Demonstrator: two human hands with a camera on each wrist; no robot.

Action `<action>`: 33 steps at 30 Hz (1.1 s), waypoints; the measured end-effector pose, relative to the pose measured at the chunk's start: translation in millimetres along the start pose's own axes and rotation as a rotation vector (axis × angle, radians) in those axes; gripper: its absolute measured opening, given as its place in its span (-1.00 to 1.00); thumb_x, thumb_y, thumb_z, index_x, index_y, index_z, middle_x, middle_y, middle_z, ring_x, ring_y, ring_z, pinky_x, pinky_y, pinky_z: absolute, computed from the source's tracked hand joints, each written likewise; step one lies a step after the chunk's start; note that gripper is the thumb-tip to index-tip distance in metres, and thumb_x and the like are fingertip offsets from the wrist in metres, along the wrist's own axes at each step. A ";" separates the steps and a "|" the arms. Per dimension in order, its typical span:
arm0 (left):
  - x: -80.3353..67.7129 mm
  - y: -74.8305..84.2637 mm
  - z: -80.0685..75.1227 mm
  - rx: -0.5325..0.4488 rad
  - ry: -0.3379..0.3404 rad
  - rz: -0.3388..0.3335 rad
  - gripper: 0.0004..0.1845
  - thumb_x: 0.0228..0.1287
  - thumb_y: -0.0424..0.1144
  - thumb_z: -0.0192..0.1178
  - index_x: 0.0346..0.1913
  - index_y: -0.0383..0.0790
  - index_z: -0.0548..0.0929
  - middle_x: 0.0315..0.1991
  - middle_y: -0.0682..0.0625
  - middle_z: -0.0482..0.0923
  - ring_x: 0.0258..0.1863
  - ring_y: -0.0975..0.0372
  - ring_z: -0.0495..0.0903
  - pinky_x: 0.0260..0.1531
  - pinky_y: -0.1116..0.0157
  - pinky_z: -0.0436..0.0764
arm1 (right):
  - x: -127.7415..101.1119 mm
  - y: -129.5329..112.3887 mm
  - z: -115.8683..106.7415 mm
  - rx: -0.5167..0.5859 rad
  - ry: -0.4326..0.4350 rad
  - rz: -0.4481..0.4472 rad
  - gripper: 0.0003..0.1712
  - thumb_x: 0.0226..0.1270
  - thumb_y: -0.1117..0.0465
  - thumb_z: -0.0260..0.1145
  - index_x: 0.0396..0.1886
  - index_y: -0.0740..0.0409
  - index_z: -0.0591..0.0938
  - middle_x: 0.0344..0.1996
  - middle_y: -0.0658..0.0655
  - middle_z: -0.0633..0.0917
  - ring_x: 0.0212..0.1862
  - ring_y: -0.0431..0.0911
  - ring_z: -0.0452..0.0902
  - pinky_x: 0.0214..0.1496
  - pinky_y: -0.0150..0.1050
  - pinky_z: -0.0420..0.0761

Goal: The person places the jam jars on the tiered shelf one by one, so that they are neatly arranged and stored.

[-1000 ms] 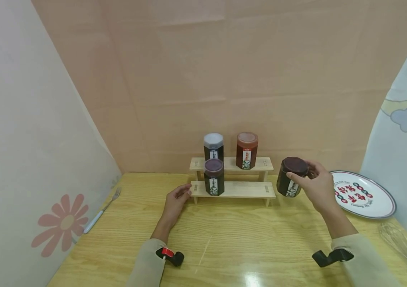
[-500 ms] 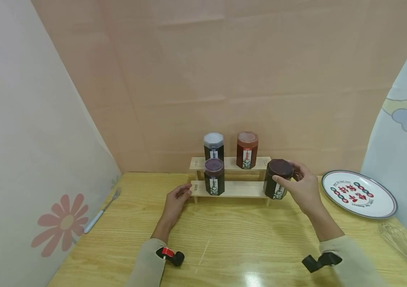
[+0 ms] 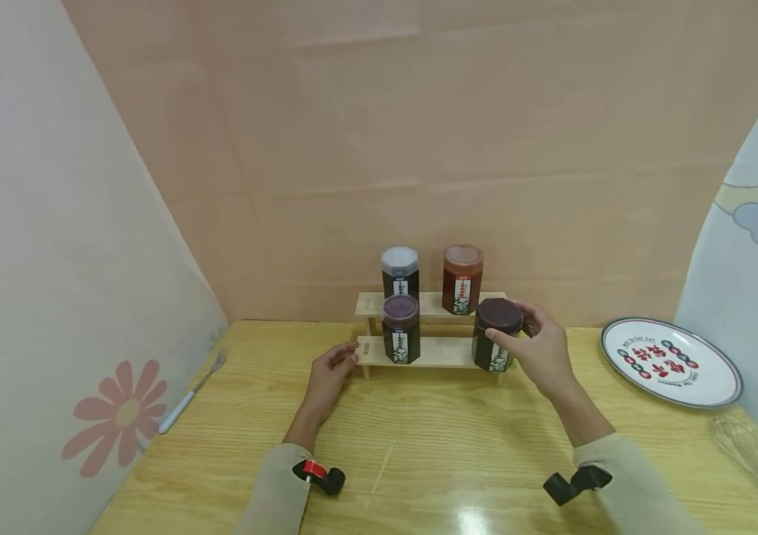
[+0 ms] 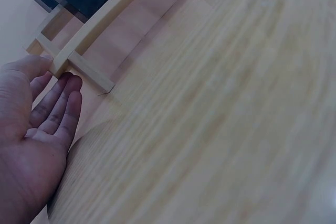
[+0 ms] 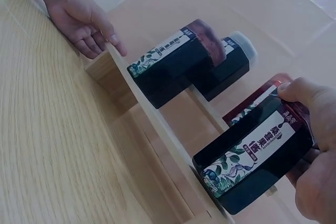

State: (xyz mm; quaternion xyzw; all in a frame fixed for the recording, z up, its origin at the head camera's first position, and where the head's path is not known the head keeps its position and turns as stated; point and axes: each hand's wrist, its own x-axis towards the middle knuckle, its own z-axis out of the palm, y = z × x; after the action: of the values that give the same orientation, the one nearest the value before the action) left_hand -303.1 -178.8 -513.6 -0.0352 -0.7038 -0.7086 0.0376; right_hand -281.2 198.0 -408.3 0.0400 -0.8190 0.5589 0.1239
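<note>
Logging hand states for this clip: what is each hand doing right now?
Left hand: open, fingers straight, thumb touching the left end of the wooden rack.
Right hand: grips the dark-lidded jar at the rack's lower shelf.

whisk point(image 3: 753, 467) cut off at frame edge, jar labels point(image 3: 401, 348) too small to read

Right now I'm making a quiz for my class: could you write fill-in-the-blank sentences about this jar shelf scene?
1. The right hand grips a dark-lidded jar on the ___ step of the two-step wooden rack.
2. The left hand touches the rack's ___ end.
3. The upper step holds ___ jars.
4. The white-handled fork lies to the rack's ___.

Missing words: lower; left; two; left
</note>
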 end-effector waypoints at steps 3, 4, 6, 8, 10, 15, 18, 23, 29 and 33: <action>-0.2 0.6 0.3 0.009 -0.004 0.004 -0.65 0.50 -0.31 0.23 0.26 -0.29 0.64 0.09 -0.15 0.64 -0.07 0.28 0.66 0.01 0.38 0.73 | 0.1 -0.4 3.3 0.018 -0.006 0.003 -0.05 0.24 0.06 0.59 0.51 0.27 0.35 0.37 0.33 0.54 0.47 0.20 0.42 0.54 0.10 0.42; -0.3 0.9 0.3 0.009 -0.004 0.003 -0.65 0.50 -0.30 0.23 0.27 -0.30 0.63 0.10 -0.16 0.64 -0.07 0.28 0.66 0.01 0.38 0.73 | 0.3 -0.3 4.6 0.025 -0.010 0.003 -0.04 0.23 0.05 0.59 0.51 0.27 0.35 0.37 0.34 0.54 0.48 0.22 0.41 0.54 0.14 0.40; -0.6 1.4 0.4 0.013 -0.003 0.000 -0.65 0.51 -0.31 0.22 0.27 -0.28 0.64 0.10 -0.16 0.64 -0.07 0.27 0.66 0.02 0.37 0.73 | 0.9 0.2 7.4 0.030 -0.021 0.008 -0.01 0.23 0.03 0.59 0.53 0.27 0.32 0.38 0.35 0.52 0.49 0.24 0.39 0.54 0.19 0.39; -0.5 1.2 0.6 0.008 -0.002 -0.005 -0.66 0.51 -0.31 0.22 0.26 -0.26 0.64 0.11 -0.15 0.64 -0.06 0.27 0.65 0.02 0.37 0.73 | 1.1 0.7 9.8 0.033 -0.024 0.013 0.01 0.22 0.03 0.60 0.54 0.26 0.31 0.39 0.36 0.52 0.49 0.24 0.38 0.54 0.21 0.38; -0.4 1.1 0.5 0.007 -0.004 -0.005 -0.66 0.51 -0.32 0.22 0.27 -0.26 0.64 0.12 -0.15 0.63 -0.05 0.27 0.65 0.03 0.36 0.73 | 1.0 1.2 11.9 0.032 -0.023 0.013 0.01 0.22 0.03 0.60 0.54 0.27 0.31 0.39 0.37 0.51 0.49 0.24 0.38 0.54 0.22 0.38; -0.3 0.5 1.2 0.007 -0.001 -0.002 -0.65 0.51 -0.32 0.21 0.27 -0.31 0.63 0.13 -0.17 0.63 -0.05 0.27 0.65 0.03 0.37 0.73 | -1.2 1.0 15.2 0.015 -0.005 -0.014 -0.01 0.23 0.07 0.59 0.52 0.33 0.32 0.37 0.40 0.52 0.47 0.26 0.40 0.55 0.21 0.38; -0.1 0.6 1.5 0.005 0.003 -0.005 -0.66 0.51 -0.32 0.21 0.26 -0.29 0.64 0.15 -0.16 0.63 -0.04 0.26 0.65 0.02 0.39 0.72 | -3.0 0.1 15.0 0.006 -0.005 -0.032 -0.03 0.25 0.04 0.58 0.51 0.31 0.33 0.36 0.38 0.54 0.45 0.23 0.44 0.55 0.13 0.40; 0.1 0.8 2.0 0.003 0.004 -0.010 -0.66 0.51 -0.31 0.22 0.27 -0.25 0.64 0.17 -0.18 0.62 -0.02 0.25 0.65 0.02 0.38 0.72 | -4.1 4.1 7.7 0.057 -0.070 -0.065 -0.11 0.35 0.04 0.51 0.53 0.24 0.33 0.39 0.28 0.52 0.41 -0.09 0.47 0.48 -0.43 0.44; -0.6 1.6 2.1 0.014 0.008 -0.012 -0.65 0.51 -0.31 0.22 0.28 -0.25 0.64 0.16 -0.19 0.62 -0.04 0.25 0.65 0.03 0.36 0.72 | -2.1 12.6 -1.1 0.180 -0.147 -0.093 -0.23 0.46 0.15 0.40 0.54 0.23 0.33 0.41 0.21 0.49 0.27 -0.51 0.42 0.32 -0.70 0.42; -0.4 1.6 2.5 0.014 0.012 -0.013 -0.64 0.50 -0.31 0.23 0.28 -0.26 0.63 0.16 -0.19 0.62 -0.05 0.27 0.65 0.04 0.36 0.72 | -0.2 16.4 -2.1 0.219 -0.155 -0.099 -0.23 0.44 0.18 0.42 0.53 0.27 0.34 0.34 0.03 0.54 0.27 -0.50 0.44 0.32 -0.69 0.43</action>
State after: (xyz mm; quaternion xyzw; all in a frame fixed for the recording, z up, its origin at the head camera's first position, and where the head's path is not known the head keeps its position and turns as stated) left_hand -302.5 -176.2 -512.0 -0.0261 -0.7087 -0.7040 0.0371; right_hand -284.0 206.1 -422.5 0.1367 -0.7571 0.6335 0.0823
